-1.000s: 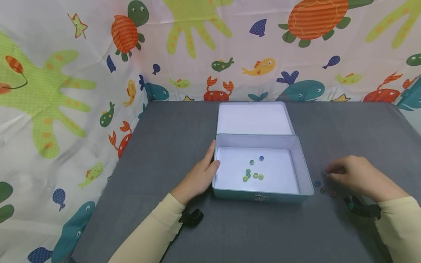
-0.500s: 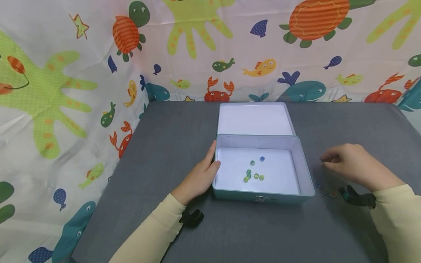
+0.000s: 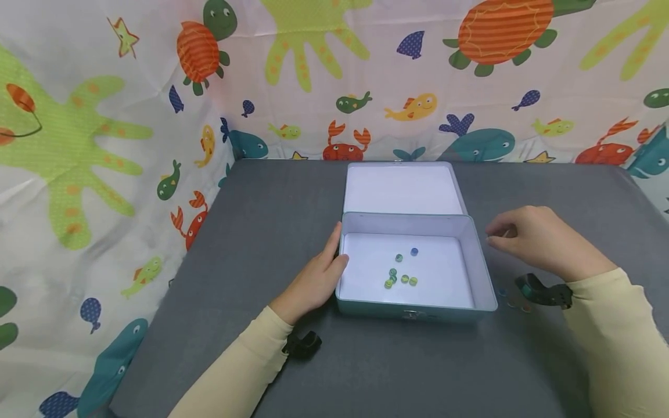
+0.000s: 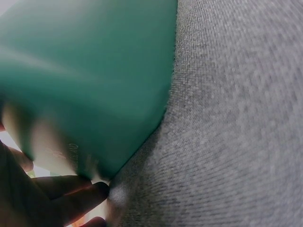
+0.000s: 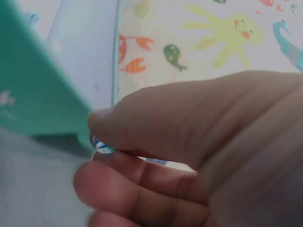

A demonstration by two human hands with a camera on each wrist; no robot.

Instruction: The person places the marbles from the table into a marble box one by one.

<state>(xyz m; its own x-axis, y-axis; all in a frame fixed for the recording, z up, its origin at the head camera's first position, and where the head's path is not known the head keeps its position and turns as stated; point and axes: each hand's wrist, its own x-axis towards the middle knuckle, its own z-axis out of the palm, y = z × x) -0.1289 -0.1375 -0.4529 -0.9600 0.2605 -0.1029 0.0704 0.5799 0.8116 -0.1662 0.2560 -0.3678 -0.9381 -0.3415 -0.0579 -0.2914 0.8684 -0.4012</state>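
A green tin box (image 3: 418,313) with a white inside stands with its lid (image 3: 402,187) laid back. Several small glass marbles (image 3: 405,278), green, yellowish and one blue, lie on its floor. My left hand (image 3: 313,284) holds the box's left wall, thumb over the rim and fingers along the outside; in the left wrist view those fingers (image 4: 71,198) are dark against the green side. Just right of the box, my right hand (image 3: 543,241) is raised over the table. Between its thumb and index finger it pinches a clear marble (image 5: 100,144) with blue swirls.
Three loose marbles (image 3: 512,302) lie on the grey table (image 3: 282,220) right of the box, near the black right wrist camera (image 3: 543,292). A sea-animal cloth (image 3: 313,69) hangs behind the table and along its left.
My right hand has risen off the table and moved left toward the box, carrying the marble. The left hand keeps its place on the box.
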